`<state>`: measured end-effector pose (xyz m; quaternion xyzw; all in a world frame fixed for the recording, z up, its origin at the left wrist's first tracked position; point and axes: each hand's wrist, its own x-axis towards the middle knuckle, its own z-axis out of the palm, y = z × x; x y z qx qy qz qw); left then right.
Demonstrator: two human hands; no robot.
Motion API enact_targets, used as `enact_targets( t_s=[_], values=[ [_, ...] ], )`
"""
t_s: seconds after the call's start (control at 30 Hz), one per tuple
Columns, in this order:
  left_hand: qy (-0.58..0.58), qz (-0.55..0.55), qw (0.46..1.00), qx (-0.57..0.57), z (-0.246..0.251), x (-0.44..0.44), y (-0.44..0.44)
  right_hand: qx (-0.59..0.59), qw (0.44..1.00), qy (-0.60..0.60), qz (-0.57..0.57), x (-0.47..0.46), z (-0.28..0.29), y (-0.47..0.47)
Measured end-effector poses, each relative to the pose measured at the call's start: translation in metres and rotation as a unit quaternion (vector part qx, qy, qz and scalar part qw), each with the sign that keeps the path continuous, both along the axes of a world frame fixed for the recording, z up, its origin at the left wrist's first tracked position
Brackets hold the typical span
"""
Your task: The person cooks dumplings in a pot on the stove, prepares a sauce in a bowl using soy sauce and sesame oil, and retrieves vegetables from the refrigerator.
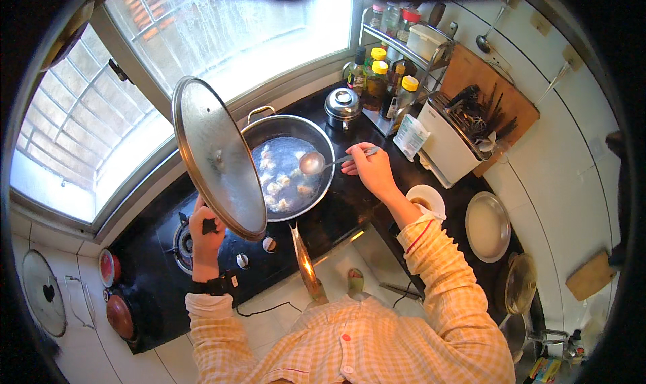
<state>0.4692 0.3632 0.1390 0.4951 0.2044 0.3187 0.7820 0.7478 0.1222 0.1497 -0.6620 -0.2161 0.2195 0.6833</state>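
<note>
My left hand (206,227) grips the knob side of a large glass pan lid (217,157), tilted up on edge at the left of the wok. My right hand (371,169) holds a metal ladle (313,163) by its handle. The ladle's bowl hangs over the wok (330,182), and I cannot tell whether it touches the liquid. Several pale, lumpy pieces of food (275,187) lie in the clear liquid inside the wok. The wok's long handle (303,258) points towards me past the counter edge.
A gas burner (184,242) lies left of the wok. Behind it stands a lidded steel pot (343,106), beside a rack with bottles (378,76). On the right are a white utensil holder (446,136), a small white bowl (431,199) and a metal basin (487,227).
</note>
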Motion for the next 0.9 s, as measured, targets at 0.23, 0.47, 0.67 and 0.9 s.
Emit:
enact_targets(
  t_s=[0.23,0.47,0.67,0.9],
  values=[
    [0.004,0.004,0.995,0.096,0.0,0.005,-0.008,0.041,0.999,0.032,-0.016,0.008,0.019,-0.037],
    [0.063,0.097,0.838,0.533,-0.002,0.011,-0.01,0.044,0.996,-0.005,-0.084,0.016,0.04,-0.13],
    [0.013,0.085,0.848,0.523,-0.01,0.016,-0.005,-0.05,0.978,0.0,-0.205,0.022,0.009,-0.224],
    [0.158,0.091,0.886,0.425,-0.008,0.013,-0.016,-0.111,0.955,-0.023,-0.274,0.01,-0.068,-0.277]
  ],
)
